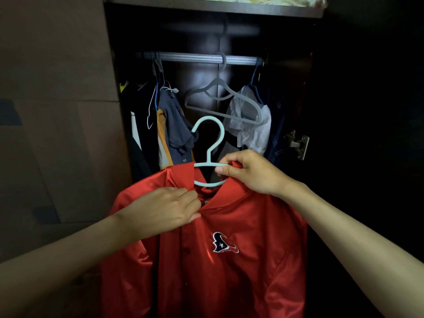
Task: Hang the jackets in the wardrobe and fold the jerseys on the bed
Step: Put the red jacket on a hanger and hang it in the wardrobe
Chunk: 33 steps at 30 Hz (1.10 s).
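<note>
A shiny red jacket (229,271) with a dark bull-head logo hangs on a pale blue hanger (210,145) in front of the open wardrobe. My right hand (250,173) pinches the hanger's shoulder bar together with the collar on the right side. My left hand (165,210) grips the jacket's front edge just below the collar on the left. The hanger's hook stands free in the air, below the metal rail (197,58).
On the rail an empty grey hanger (220,97) hangs in the middle. Dark and orange clothes (169,125) hang at the left, white and navy ones (252,120) at the right. The wardrobe door (57,111) stands at the left, a hinge (298,143) at the right.
</note>
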Tool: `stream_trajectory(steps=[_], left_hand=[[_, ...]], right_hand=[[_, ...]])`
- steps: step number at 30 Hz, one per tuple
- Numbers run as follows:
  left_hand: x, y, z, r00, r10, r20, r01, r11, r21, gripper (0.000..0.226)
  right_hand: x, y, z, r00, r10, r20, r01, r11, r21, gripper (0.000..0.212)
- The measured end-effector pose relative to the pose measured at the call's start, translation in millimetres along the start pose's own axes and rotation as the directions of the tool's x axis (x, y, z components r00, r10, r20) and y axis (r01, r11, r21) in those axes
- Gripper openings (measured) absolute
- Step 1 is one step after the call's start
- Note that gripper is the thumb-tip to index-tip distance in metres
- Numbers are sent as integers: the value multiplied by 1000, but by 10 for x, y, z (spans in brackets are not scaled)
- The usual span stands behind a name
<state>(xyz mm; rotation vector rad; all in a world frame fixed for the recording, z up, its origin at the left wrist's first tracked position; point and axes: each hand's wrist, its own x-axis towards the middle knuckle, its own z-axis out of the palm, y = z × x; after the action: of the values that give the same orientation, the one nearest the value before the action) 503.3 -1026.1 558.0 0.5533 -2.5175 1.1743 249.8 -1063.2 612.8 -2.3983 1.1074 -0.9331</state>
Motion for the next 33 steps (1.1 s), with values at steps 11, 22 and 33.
stream_trajectory(steps=[11,22,33], left_hand=[[14,-12,-116,989,-89,117,119,950,-288,27],[48,-39,-230,876,-226,427,473,583,-660,11],[29,-105,-333,902,-137,410,388,674,-628,10]], right_hand=[[-14,8,-4,1000,6,-1,-6,999,-34,13],[-58,28,92,998,38,50,-37,999,-13,12],[-217,-228,4,963,181,201,-184,983,-4,17]])
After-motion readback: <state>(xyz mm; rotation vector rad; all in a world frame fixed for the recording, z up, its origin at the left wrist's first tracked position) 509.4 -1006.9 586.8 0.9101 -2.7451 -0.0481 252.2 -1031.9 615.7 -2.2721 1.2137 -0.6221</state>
